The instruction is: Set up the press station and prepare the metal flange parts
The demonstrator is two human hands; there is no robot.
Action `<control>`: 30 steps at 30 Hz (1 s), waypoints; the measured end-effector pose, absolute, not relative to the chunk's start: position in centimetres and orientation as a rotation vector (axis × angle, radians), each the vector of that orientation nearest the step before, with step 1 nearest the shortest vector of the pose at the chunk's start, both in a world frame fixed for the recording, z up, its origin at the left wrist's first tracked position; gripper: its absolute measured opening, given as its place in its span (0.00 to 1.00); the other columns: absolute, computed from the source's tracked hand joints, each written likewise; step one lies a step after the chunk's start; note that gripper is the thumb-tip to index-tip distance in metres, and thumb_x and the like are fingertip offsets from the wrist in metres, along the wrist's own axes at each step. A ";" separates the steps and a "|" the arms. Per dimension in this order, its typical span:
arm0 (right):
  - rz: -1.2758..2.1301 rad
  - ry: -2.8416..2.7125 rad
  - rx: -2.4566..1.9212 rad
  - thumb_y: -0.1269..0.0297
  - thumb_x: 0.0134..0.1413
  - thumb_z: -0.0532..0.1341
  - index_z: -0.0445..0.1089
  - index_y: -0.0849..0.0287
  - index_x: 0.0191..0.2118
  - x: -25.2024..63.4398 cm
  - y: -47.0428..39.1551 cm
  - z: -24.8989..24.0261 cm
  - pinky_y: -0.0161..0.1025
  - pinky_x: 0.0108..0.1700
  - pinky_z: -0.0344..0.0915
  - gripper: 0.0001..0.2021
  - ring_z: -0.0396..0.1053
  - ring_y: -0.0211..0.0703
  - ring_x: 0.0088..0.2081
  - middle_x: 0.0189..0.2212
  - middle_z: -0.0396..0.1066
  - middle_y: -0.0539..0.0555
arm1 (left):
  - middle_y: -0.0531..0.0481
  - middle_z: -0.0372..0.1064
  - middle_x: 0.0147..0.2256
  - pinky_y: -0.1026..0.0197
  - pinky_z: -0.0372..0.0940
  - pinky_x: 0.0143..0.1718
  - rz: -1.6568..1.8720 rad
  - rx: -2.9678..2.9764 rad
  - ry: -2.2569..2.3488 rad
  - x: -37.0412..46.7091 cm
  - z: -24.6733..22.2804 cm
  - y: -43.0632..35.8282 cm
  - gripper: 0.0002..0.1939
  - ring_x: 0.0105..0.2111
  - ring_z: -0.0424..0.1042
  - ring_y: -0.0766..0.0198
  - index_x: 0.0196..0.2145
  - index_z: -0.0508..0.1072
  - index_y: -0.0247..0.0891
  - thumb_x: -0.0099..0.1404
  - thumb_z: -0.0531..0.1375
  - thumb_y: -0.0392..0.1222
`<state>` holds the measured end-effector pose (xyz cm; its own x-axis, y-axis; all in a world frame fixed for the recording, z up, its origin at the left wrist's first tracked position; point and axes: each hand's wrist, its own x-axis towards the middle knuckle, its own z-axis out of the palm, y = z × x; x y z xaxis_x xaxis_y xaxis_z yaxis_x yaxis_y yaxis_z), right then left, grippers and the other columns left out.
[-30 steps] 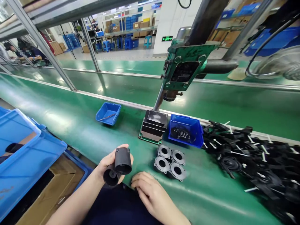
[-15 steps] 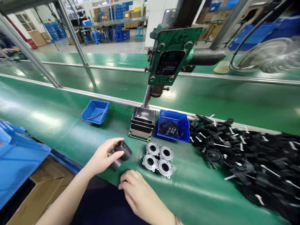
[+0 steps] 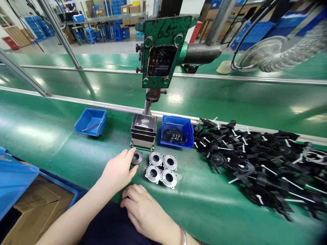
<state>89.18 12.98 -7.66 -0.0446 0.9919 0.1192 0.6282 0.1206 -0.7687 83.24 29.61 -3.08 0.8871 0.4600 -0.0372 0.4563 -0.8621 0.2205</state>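
My left hand (image 3: 119, 172) is closed around a dark, round, hollow metal part (image 3: 137, 158), standing with its open end up on the bench. The hand hides its far side, and I cannot see a second cylinder. Right beside it stand several silver-flanged round housings (image 3: 169, 178), grouped close together with their openings up. My right hand (image 3: 146, 209) rests at the near edge of the bench, fingers curled in, and nothing shows in it.
Behind the housings stands a press with a green head (image 3: 162, 54) over a black block (image 3: 144, 131). A blue bin (image 3: 190, 131) holds black rings; another blue bin (image 3: 81, 119) holds a thin rod. Black parts with white pins (image 3: 255, 166) are heaped at the right.
My left hand has carried the dark parts forward and turned them upright beside the silver housings. Two dark cylinders showed before, one shows now. The view has shifted right; my right hand stays curled.
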 end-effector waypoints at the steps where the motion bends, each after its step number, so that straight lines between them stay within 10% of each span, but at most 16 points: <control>1: 0.707 -1.749 -1.580 0.77 0.61 0.58 0.68 0.55 0.48 89.2 13.0 -7.7 0.40 0.57 0.61 0.13 0.62 0.43 0.50 0.46 0.67 0.50 | 0.43 0.72 0.48 0.54 0.73 0.42 0.025 2.830 0.683 83.4 -3.2 29.7 0.27 0.45 0.76 0.53 0.64 0.61 0.35 0.71 0.58 0.44; 11: 0.699 -1.763 -1.586 0.78 0.60 0.59 0.68 0.55 0.48 89.3 12.9 -7.6 0.41 0.57 0.62 0.14 0.62 0.44 0.51 0.47 0.68 0.51 | 0.44 0.72 0.52 0.56 0.70 0.45 0.126 2.553 0.619 83.7 -2.8 30.2 0.32 0.42 0.75 0.57 0.67 0.59 0.41 0.69 0.61 0.46; 18: 0.697 -1.749 -1.535 0.81 0.61 0.57 0.66 0.57 0.47 89.1 12.7 -7.4 0.45 0.56 0.63 0.14 0.60 0.46 0.51 0.47 0.66 0.52 | 0.48 0.71 0.38 0.63 0.64 0.39 0.295 1.392 0.795 79.8 -2.6 32.0 0.23 0.38 0.71 0.63 0.47 0.72 0.36 0.71 0.55 0.60; 30: 0.751 -1.739 -1.481 0.83 0.62 0.55 0.64 0.57 0.48 88.8 12.4 -8.2 0.50 0.54 0.63 0.15 0.59 0.49 0.49 0.46 0.64 0.54 | 0.48 0.68 0.53 0.52 0.58 0.63 0.325 2.012 0.438 76.4 -1.8 29.8 0.35 0.57 0.65 0.57 0.65 0.61 0.53 0.65 0.67 0.37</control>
<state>88.76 12.41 -8.22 -0.0801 0.9852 0.1513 0.5651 0.1699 -0.8073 76.38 29.82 -1.84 0.8980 0.4380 0.0415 0.1665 -0.4255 0.8895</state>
